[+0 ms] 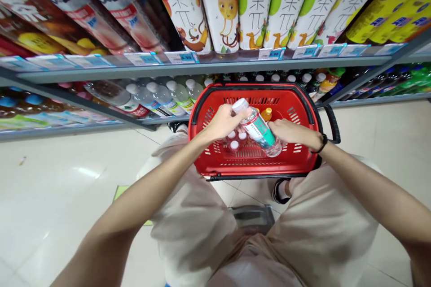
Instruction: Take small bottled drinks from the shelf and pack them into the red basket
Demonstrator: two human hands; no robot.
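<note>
A clear plastic bottle with a white cap and a white-and-green label lies tilted over the red shopping basket. Around its neck end, just below the cap, my left hand is closed. My right hand grips the same bottle lower down, on its right side. Inside the basket stand several small bottles with white caps, partly hidden by the held bottle and my left hand. A bottle with an orange cap is behind the held bottle, mostly covered.
Ahead, a shelf edge with price tags carries tall tea bottles and other drinks. More bottles line the lower shelf behind the basket. The basket's black handle sticks out right. My legs flank the basket on the tiled floor.
</note>
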